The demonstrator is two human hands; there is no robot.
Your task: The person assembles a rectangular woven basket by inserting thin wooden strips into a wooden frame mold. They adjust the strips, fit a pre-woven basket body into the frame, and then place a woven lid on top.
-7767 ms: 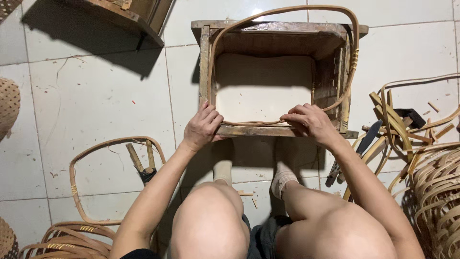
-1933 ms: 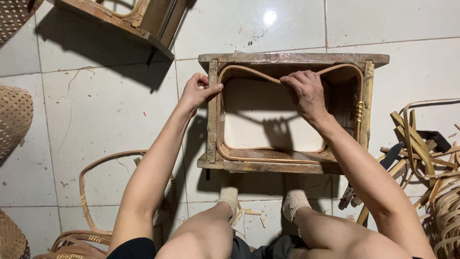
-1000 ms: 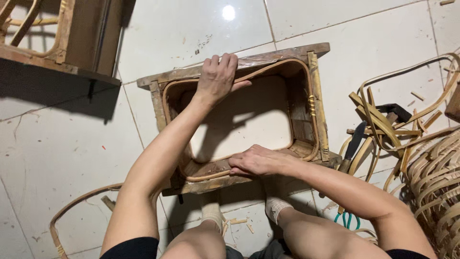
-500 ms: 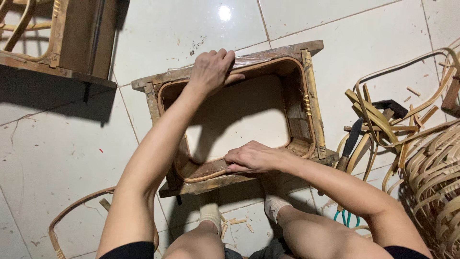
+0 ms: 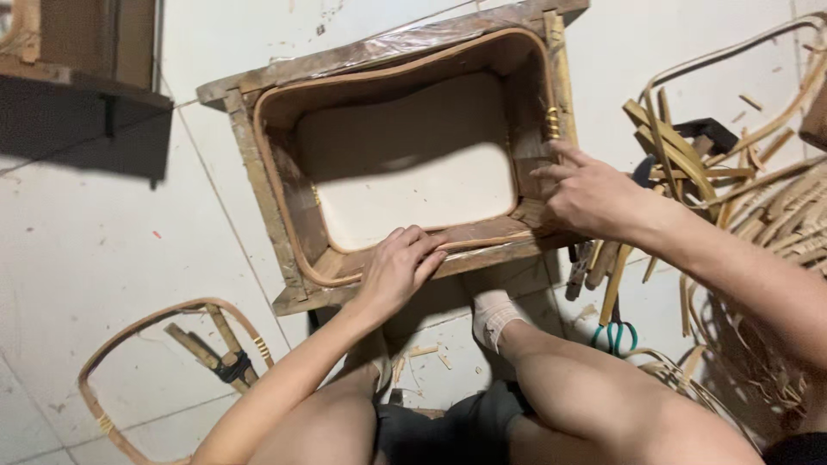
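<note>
Rattan cane, bent into a rounded rectangular hoop (image 5: pixel 276 172), lines the inside of a rough wooden mould frame (image 5: pixel 250 164) that sits on the white tiled floor (image 5: pixel 103 241) in the centre of the frame. The left hand (image 5: pixel 398 269) lies flat on the frame's near rail at lower centre, fingers pressed loosely over the cane rather than gripping it. The right hand (image 5: pixel 586 194) rests at the frame's right near corner, fingers spread and pointing up along the cane just below a yellow binding (image 5: pixel 551 123); whether it pinches the cane is hard to tell. A socked foot (image 5: pixel 493 314) braces under the near rail. Loose cane strips (image 5: pixel 680 155) pile at the right, teal-handled scissors (image 5: pixel 613 334) lie at lower right, and a finished bent hoop (image 5: pixel 164 362) lies at lower left.
</note>
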